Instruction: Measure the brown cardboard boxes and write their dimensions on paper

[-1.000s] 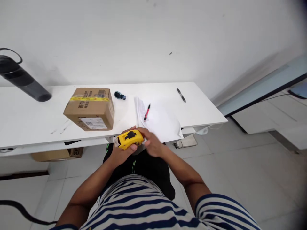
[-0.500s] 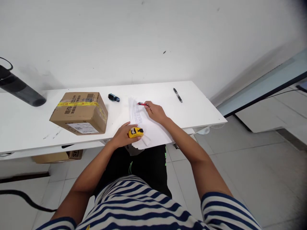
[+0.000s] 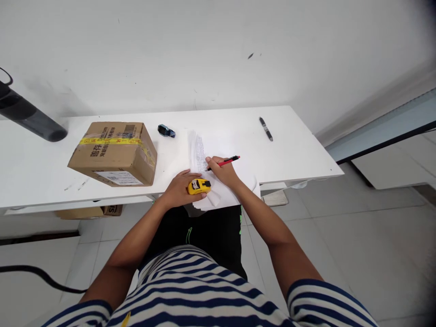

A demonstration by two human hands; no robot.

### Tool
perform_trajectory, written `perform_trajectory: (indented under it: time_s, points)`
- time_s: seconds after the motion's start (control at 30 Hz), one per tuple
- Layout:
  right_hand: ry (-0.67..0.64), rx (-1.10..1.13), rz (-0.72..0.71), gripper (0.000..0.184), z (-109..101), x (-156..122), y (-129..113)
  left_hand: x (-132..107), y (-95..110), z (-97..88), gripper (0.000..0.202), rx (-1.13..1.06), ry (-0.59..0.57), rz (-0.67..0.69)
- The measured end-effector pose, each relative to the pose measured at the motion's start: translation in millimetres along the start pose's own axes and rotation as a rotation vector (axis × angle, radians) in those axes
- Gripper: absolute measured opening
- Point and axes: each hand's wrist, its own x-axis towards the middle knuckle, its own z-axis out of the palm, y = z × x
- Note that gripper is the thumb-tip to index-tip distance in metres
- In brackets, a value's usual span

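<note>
My right hand is closed round a red and black pen, its tip down on the written part of the paper sheets. Lines of handwriting run down the left side of the top sheet. In my left hand is a yellow tape measure with a black part, thumb and fingers around it. That hand rests on the near left part of the sheets, which hang slightly over the front edge of the white table.
A taped cardboard box stands on the left, with a dark bottle beyond it. Behind the papers lies a small dark blue object. A black pen lies at the right. Another box sits under the table.
My right hand has drawn nearer to me over the sheet, and the pen has turned so its rear end points right. The view has shifted slightly; my left hand keeps the tape measure.
</note>
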Motion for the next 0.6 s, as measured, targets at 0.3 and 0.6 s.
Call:
perform_trajectory:
  time_s: [0.3, 0.6]
  points:
    - [0.024, -0.076, -0.016, 0.046, -0.2, 0.3, 2.9, 0.9, -2.4, 0.3, 0.048, -0.032, 0.024, 0.004]
    - [0.178, -0.677, -0.021, 0.051, -2.5, 8.0, 8.8, -17.2, 1.0, 10.4, 0.047, -0.084, 0.188, 0.082]
